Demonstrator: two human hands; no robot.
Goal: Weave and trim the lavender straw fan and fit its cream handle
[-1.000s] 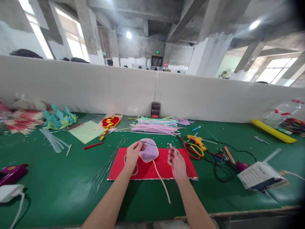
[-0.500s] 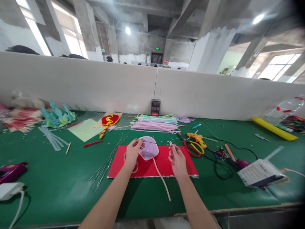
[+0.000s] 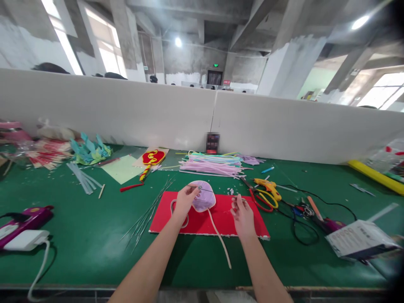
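Observation:
My left hand [image 3: 185, 202] pinches a thin dark wire [image 3: 206, 190], whose free end points right across a purple fan-shaped piece [image 3: 204, 201]. That piece has a pale rim and a long pale stem [image 3: 221, 240] running down toward me. It lies partly over a red board [image 3: 198, 223]. A pale loop [image 3: 187, 221] on the board is partly hidden by my left wrist. Over the board's right part, my right hand [image 3: 243, 216] has thumb and fingertips pressed together; what they hold, if anything, is too small to make out.
Thin wires [image 3: 148, 214] lie left of the board. Behind are pink and green pipe cleaners [image 3: 214, 164] and a red-yellow fan [image 3: 153, 158]. Scissors [image 3: 261, 200], a yellow glue gun [image 3: 268, 188] with its black cord, and a white box [image 3: 356, 237] lie right. A purple power strip [image 3: 30, 225] lies left.
The view has swung slightly left, so everything sits further right in the picture. My right hand has drawn slightly away from the purple piece; my left hand keeps its pinch on the wire.

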